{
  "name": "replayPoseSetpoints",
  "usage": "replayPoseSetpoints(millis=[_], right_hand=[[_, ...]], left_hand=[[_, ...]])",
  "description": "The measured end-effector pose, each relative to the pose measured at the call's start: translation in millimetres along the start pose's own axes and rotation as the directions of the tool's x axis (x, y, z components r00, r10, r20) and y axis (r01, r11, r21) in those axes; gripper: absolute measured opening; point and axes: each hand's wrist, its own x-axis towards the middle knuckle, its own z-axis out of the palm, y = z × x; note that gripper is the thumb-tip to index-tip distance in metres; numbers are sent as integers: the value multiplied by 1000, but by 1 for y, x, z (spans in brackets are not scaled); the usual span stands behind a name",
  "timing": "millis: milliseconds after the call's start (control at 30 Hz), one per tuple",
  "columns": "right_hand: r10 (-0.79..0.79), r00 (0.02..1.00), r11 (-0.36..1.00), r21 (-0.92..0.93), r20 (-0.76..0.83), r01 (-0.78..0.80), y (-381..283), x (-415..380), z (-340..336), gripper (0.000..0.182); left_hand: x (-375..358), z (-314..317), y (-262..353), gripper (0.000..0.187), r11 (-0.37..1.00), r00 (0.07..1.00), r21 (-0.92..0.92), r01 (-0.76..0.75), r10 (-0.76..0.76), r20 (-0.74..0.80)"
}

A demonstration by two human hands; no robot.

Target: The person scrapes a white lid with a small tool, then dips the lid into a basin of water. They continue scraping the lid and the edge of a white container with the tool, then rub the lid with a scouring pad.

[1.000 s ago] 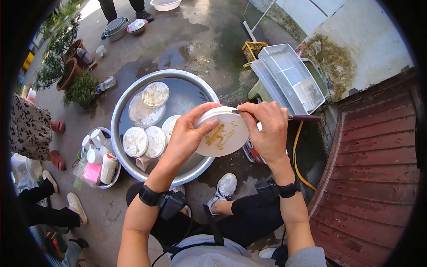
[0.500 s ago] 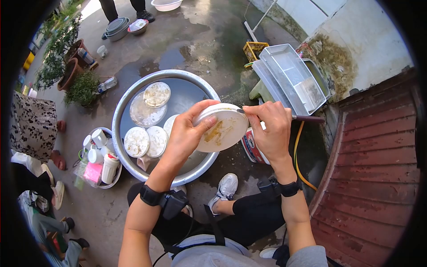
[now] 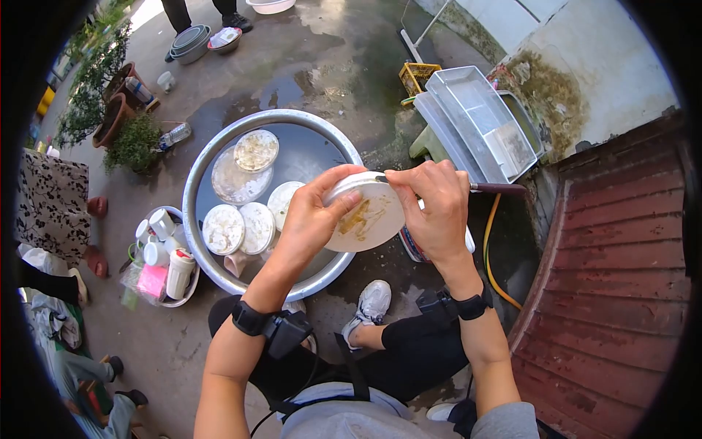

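My left hand grips a round white plastic lid, thumb on its face and fingers behind. Yellow-brown residue is smeared across that face. In my right hand is a knife with a dark handle, which sticks out to the right. Its thin blade is mostly hidden by my fingers, which are at the lid's upper right rim. Below and left, a large metal basin holds water and several round lids with whitish, flaky residue.
A bowl of white cups and a pink item stands left of the basin. Clear plastic bins, a yellow crate and a yellow hose are on the right, near a red metal panel. Other people are at left and top.
My right hand has shifted slightly left and up along the lid's rim, and the knife with it. The left hand still grips the lid, tilted a little differently.
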Motion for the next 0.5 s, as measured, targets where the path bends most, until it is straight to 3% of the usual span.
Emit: replayPoseSetpoints(millis=[500], right_hand=[[76,997,995,60,20,-77,6,-3,1,10]], left_hand=[[2,-2,2,33,998,999,56,-34,34,-2]])
